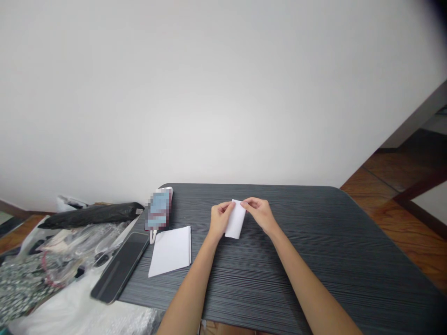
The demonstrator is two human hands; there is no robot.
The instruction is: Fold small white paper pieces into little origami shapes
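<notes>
A narrow folded strip of white paper [236, 222] is held between both hands above the middle of the dark table [314, 242]. My left hand [220, 218] pinches its upper left edge between thumb and fingers. At the upper right corner, my right hand [260, 213] grips the same paper with thumb and fingertips. The strip tilts slightly, its lower end hanging towards me. To the left of my left arm lies a small stack of white paper sheets [171, 251], which neither hand touches.
A black phone [120, 267] lies at the table's left edge. Behind it is a device with a blurred screen [159, 209] and a white cable [152, 236]. Plastic bags and a long black package [92, 215] are heaped left of the table. A white wall [223, 93] stands behind.
</notes>
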